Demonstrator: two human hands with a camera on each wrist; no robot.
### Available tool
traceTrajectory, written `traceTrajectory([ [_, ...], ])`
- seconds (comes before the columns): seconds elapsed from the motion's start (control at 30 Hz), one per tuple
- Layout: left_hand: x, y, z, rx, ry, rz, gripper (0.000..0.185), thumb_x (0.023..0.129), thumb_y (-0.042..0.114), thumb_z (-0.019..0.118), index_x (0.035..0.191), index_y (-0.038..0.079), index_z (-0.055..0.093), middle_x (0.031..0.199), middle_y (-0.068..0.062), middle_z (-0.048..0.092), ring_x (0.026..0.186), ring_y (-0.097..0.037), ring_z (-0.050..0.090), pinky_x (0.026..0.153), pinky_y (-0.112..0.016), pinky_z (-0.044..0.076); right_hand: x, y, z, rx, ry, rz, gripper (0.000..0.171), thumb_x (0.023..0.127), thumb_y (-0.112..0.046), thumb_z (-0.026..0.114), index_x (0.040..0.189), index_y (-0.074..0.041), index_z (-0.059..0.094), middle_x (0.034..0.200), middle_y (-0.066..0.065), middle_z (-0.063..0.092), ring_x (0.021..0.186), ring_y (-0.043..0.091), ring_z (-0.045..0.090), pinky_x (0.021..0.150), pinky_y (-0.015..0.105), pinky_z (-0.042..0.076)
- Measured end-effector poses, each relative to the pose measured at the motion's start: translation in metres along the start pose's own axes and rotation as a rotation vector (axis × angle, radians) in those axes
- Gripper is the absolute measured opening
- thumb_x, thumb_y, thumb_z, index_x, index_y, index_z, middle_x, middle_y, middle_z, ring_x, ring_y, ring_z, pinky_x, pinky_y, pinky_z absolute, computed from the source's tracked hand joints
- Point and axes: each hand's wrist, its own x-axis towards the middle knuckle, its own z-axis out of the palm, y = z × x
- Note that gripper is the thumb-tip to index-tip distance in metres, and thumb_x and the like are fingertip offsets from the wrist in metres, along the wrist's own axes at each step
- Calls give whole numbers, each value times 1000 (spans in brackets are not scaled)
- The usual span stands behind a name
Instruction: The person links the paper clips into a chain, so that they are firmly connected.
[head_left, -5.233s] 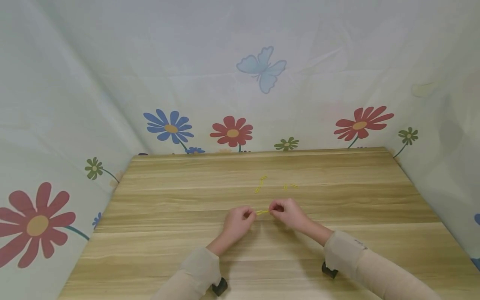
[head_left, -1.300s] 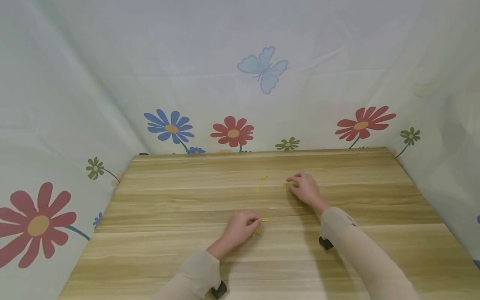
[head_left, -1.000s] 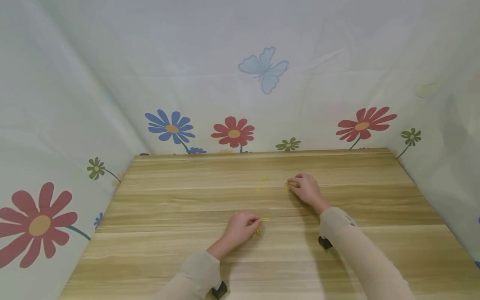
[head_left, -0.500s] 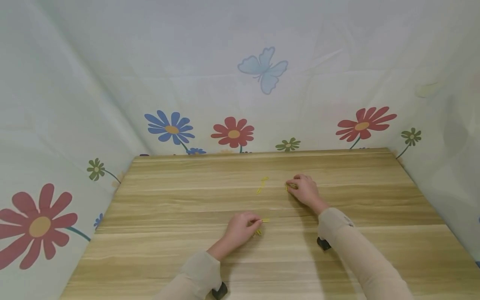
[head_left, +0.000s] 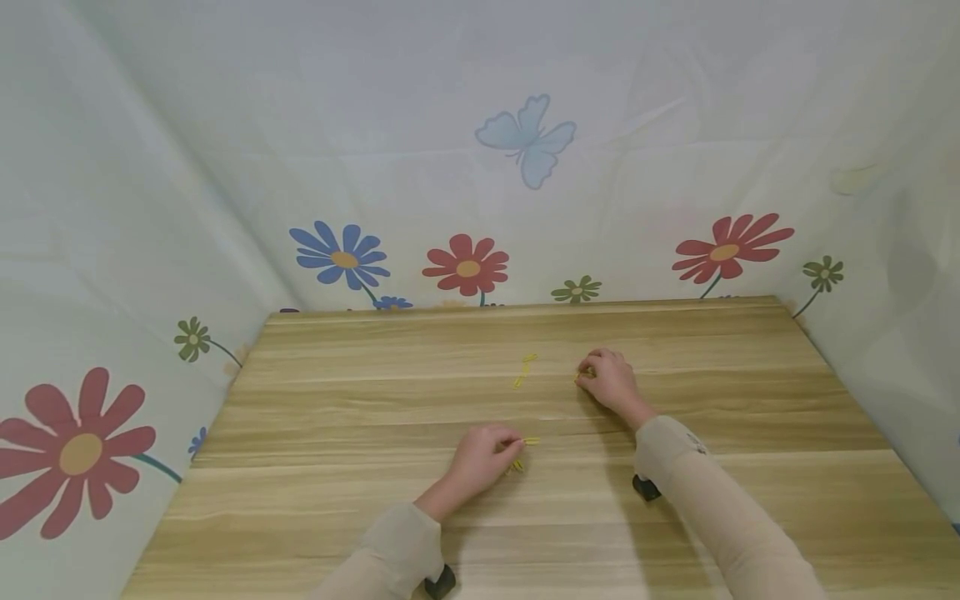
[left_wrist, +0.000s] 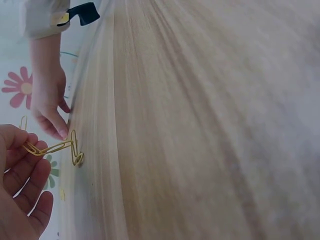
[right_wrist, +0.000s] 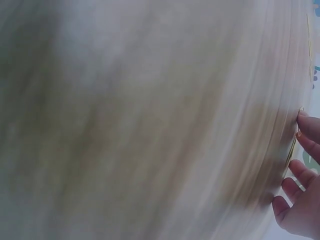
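My left hand (head_left: 504,447) rests on the wooden table (head_left: 337,467) and pinches a short chain of yellow paper clips (head_left: 527,441). In the left wrist view the chain (left_wrist: 52,147) sticks out from my left hand (left_wrist: 25,144), and its last clip hangs down to the wood. My right hand (head_left: 586,374) reaches farther back. Its curled fingertips (right_wrist: 303,119) close on a single yellow paper clip (right_wrist: 291,147) lying on the table. Two more loose clips (head_left: 522,371) lie left of that hand.
Flowered cloth walls (head_left: 465,267) stand close around the table on the left, back and right. Bare wood lies on both sides of my hands and toward the near edge (head_left: 525,575).
Five seconds ago both hands held the chain together. The right hand then let go and reached back to the loose clips; in the last second it drew in slightly. The left hand stayed still.
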Motion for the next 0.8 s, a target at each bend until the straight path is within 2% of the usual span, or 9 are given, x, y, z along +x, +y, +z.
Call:
traceTrajectory([
  [0.37,0,-3,2,-5,10,4,16,85,22,57,85,10,69,86,0,68,78,-10,63,68,-21,49,1,0,2,30,5,45,19,78,-22,65,88,-6,64,120,19,51,112,39,40,91,55,32],
  [0.8,0,-3,2,-6,6,-6,17,85,22,57,86,11,69,87,-1,69,80,-11,63,69,-22,49,0,0,4,48,10,52,12,80,-18,63,83,-7,63,122,19,49,114,39,39,91,55,30],
])
